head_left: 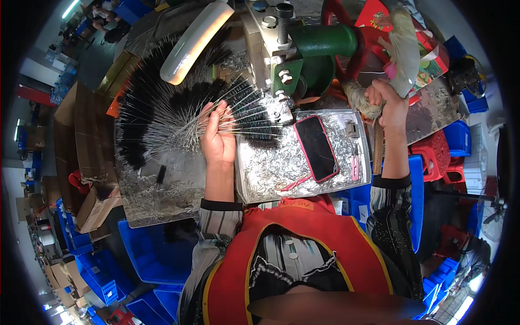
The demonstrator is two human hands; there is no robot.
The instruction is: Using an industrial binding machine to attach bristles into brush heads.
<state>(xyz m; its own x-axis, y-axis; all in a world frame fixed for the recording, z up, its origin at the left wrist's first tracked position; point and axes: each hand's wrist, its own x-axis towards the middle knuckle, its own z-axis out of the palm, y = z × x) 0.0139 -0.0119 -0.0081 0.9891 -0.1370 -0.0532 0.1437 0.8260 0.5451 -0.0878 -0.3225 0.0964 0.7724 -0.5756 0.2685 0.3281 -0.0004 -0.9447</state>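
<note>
My left hand (pixel 219 142) is closed on the bare wire ends of a fan of thin black-bristled wire brushes (pixel 252 108), their bristles pointing right toward the press's metal block. Beneath and left of it spreads a big heap of similar brushes (pixel 142 116), wires toward the middle. My right hand (pixel 391 105) is wrapped around a cloth-wrapped lever (pixel 405 57) at the right of a green hand press (pixel 327 42). Another wrapped end (pixel 357 99) sits beside that fist. The brush tips near the metal block are too small to make out clearly.
A lit white lamp (pixel 197 40) hangs over the heap. In front of the press, a shallow tray (pixel 254 184) holds wire scraps, a pink-cased phone (pixel 316 149) and a pink-handled tool (pixel 355 167). Cardboard (pixel 89 135) stands left; blue bins (pixel 154 257) sit below.
</note>
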